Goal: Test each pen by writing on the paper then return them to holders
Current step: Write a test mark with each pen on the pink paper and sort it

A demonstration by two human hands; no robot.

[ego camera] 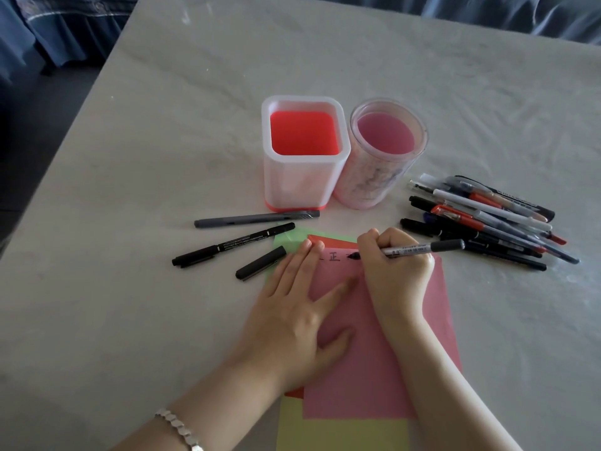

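Note:
My right hand [395,271] grips a silver-barrelled marker [422,248], its black tip touching the pink paper [374,369] beside a written character. My left hand [292,310] lies flat with straight fingers on the paper's left part, pressing it down. Behind the paper stand two holders with no pens in them: a square one with a red bottom [304,157] and a round pink one [380,154]. A grey pen [257,219], a long black marker [234,244] and a short black cap [261,263] lie left of the paper. A pile of several pens [487,219] lies to the right.
Green, red and yellow sheets [341,432] stick out from under the pink paper. The table [162,141] is pale marble-patterned; its left edge runs diagonally. Blue fabric [65,30] hangs beyond the far-left corner.

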